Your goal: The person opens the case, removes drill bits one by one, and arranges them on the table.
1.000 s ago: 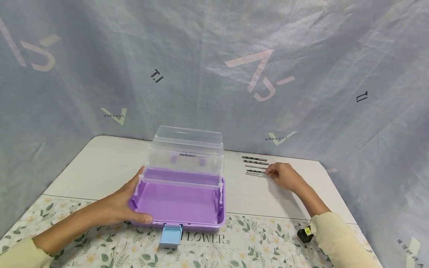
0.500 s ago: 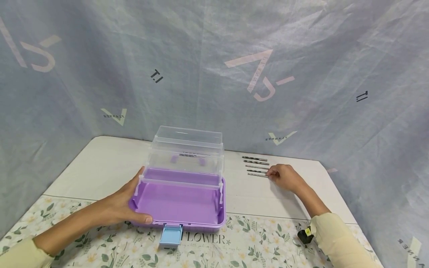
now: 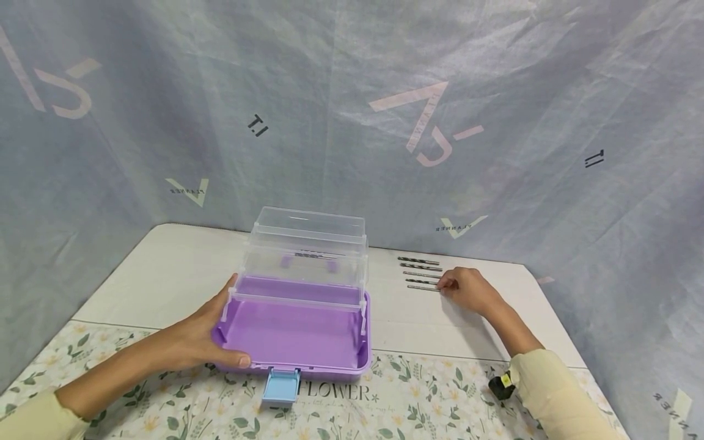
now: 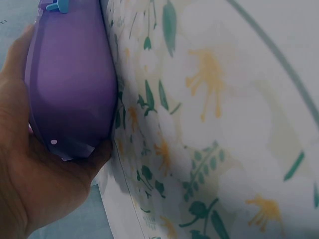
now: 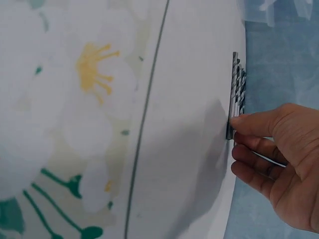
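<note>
The left hand [image 3: 200, 339] grips the left end of a purple toolbox [image 3: 297, 342], thumb over its front rim and fingers along the side. In the left wrist view the palm lies against the purple wall [image 4: 72, 79]. Clear trays [image 3: 305, 296] stand raised above the open box, and drill bits [image 3: 320, 254] show through an upper one. At the right, several drill bits [image 3: 419, 261] lie roughly parallel on the white tabletop. The right hand [image 3: 467, 290] pinches the shank end of the nearest drill bit [image 5: 233, 94] between thumb and forefinger, its other fingers curled.
A light blue latch [image 3: 281, 387] hangs down at the box's front. Floral cloth [image 3: 429, 403] covers the near part of the white table [image 3: 181, 263]. Grey printed sheeting [image 3: 330, 122] rises behind. A small black device [image 3: 501, 387] sits by the right sleeve.
The right hand has shifted the nearest drill bit slightly right and toward the person, widening its gap from the bit behind it. The left hand and toolbox have stayed put.
</note>
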